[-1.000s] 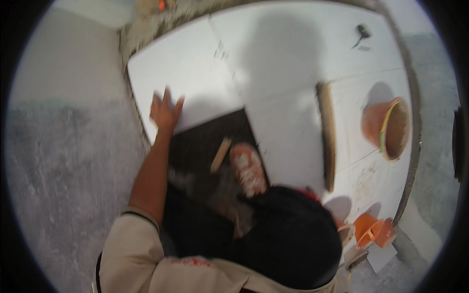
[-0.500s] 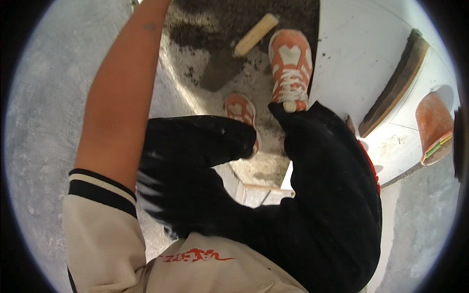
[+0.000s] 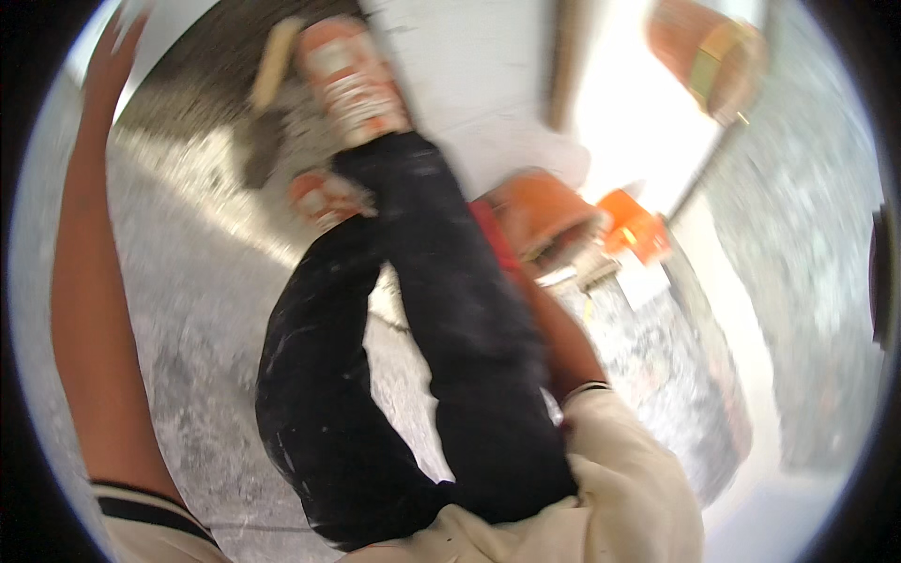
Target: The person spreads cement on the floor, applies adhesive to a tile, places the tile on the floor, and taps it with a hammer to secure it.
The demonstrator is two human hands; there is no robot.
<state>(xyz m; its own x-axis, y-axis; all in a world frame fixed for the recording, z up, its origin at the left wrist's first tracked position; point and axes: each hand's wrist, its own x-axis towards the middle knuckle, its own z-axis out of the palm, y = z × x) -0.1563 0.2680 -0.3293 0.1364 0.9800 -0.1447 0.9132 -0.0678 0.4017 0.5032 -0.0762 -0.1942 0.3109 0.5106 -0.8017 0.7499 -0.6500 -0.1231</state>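
Observation:
At the far upper left, my left hand (image 3: 113,58) reaches out with its fingers stretched and somewhat apart, against a white flat surface (image 3: 174,23). Blur hides whether it presses on it. My right forearm (image 3: 563,342) passes beside my right leg toward an orange bucket (image 3: 544,211) lying tilted; that hand is hidden behind the leg. A red thing (image 3: 493,235) shows between leg and bucket. Close to the bucket's mouth are a small brush-like piece (image 3: 599,272) and a bright orange object (image 3: 633,225), both blurred.
A wooden stick-like handle (image 3: 275,64) lies by my orange-and-white shoe (image 3: 352,80), with a dark grey patch (image 3: 261,148) below it. Another orange bucket (image 3: 704,52) leans at the upper right. A dark-edged strip (image 3: 563,66) rests on the white panel (image 3: 460,66).
My view has swung to the right, so buckets and floor there come into sight. My left hand now shows at the upper left, and my right forearm has appeared beside the leg.

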